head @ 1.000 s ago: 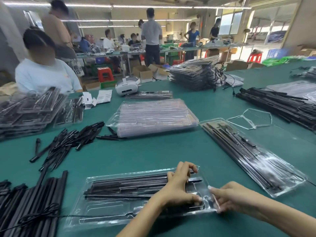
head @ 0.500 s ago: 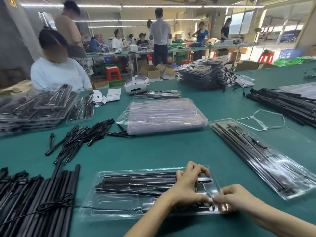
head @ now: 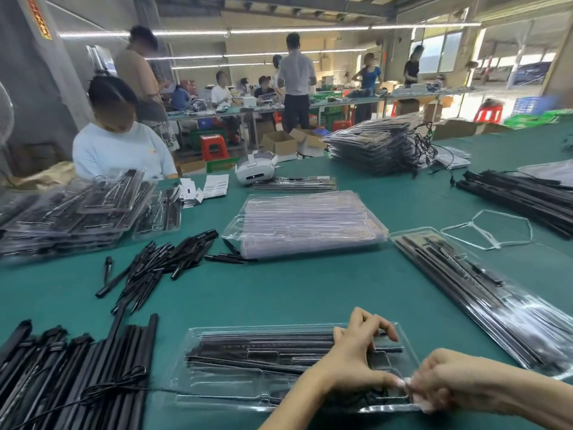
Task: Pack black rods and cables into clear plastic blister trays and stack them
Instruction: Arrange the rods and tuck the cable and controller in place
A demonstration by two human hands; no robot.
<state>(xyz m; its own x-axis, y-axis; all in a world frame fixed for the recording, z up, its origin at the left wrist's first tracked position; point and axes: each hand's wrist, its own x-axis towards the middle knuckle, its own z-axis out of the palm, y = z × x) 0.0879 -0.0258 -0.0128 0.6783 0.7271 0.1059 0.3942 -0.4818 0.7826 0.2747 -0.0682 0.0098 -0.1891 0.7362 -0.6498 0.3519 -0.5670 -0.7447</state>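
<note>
Left fingers [head: 367,325]: curled down onto the black rods [head: 266,347] in the near blister tray [head: 198,377]; the thumb reaches toward the tray's right end, pressing there.
Right fingers [head: 417,391]: curled and pinching at the tray's right end, fingertips meeting the left thumb; what exactly they pinch is hidden.
Left hand [head: 356,358]: lies over the right part of the tray.
Right hand [head: 446,383]: sits at the tray's right edge, touching the plastic.
Near tray: flat on the green table [head: 294,293], right in front of the person, long side running left to right, rods lying lengthwise in its far half.
Cable [head: 102,391]: thin and black, running from the loose rod pile [head: 62,373] at lower left toward the tray.
Filled tray [head: 483,293]: to the right, set at an angle, apart from the near one.
Empty trays [head: 307,223]: a clear stack in the middle of the table.
Short black parts [head: 161,265]: scattered left of that stack.
Packed trays [head: 65,212]: piled at far left, before a seated person in a pale shirt [head: 124,150].
</note>
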